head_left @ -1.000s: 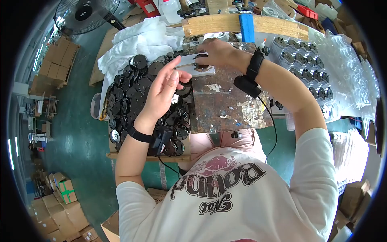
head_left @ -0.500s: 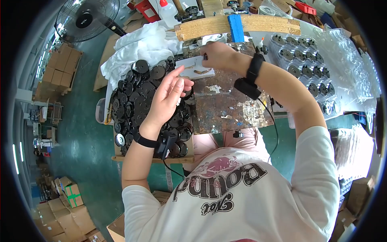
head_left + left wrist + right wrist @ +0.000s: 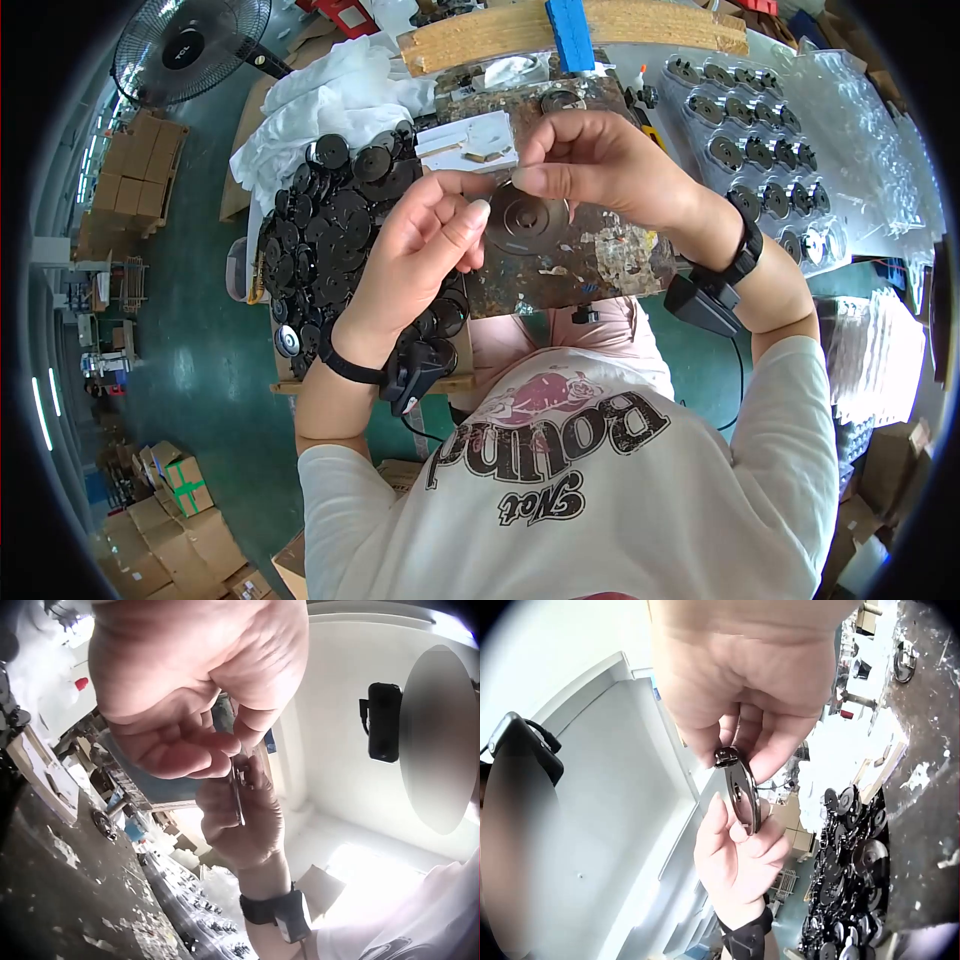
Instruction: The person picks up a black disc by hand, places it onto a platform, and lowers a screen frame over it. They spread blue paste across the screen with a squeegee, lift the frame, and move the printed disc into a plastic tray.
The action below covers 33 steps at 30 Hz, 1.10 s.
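Disc (image 3: 524, 218), dark, rim pinched by curled left fingers (image 3: 437, 186) and curled right fingers (image 3: 572, 124), above stained board (image 3: 585, 255)

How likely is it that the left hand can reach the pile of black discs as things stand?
Likely yes: the left hand appears above the pile of black discs with nothing visible between, though it should first release the disc it holds.

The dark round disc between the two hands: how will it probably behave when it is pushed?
The disc seems stiff: it shows no bend between the left hand and right hand. Its shine suggests a smooth, perhaps slippery surface. Being thin and round, it could roll if stood on its edge.
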### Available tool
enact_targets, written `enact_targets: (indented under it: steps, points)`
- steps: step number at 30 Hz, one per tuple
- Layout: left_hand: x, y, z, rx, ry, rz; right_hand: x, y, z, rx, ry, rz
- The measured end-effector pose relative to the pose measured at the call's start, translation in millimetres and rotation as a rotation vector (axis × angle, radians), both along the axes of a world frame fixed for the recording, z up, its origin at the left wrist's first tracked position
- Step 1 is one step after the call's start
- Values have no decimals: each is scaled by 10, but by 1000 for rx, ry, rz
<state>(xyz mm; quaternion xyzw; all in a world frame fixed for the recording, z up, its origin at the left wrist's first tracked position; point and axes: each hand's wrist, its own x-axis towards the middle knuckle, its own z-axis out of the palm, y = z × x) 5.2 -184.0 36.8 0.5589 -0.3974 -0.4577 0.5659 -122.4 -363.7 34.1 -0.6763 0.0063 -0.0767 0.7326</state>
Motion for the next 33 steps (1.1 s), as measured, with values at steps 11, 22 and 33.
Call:
enact_targets:
  steps: [11,22,33]
  points:
    - [-211,97,127,4,46,-55,-120,47,44,241,-22,104]
    - [-274,120,159,-37,16,-68,-153,67,56,200,-47,109]
    - [-314,95,185,20,-24,31,-181,37,73,146,-15,75]
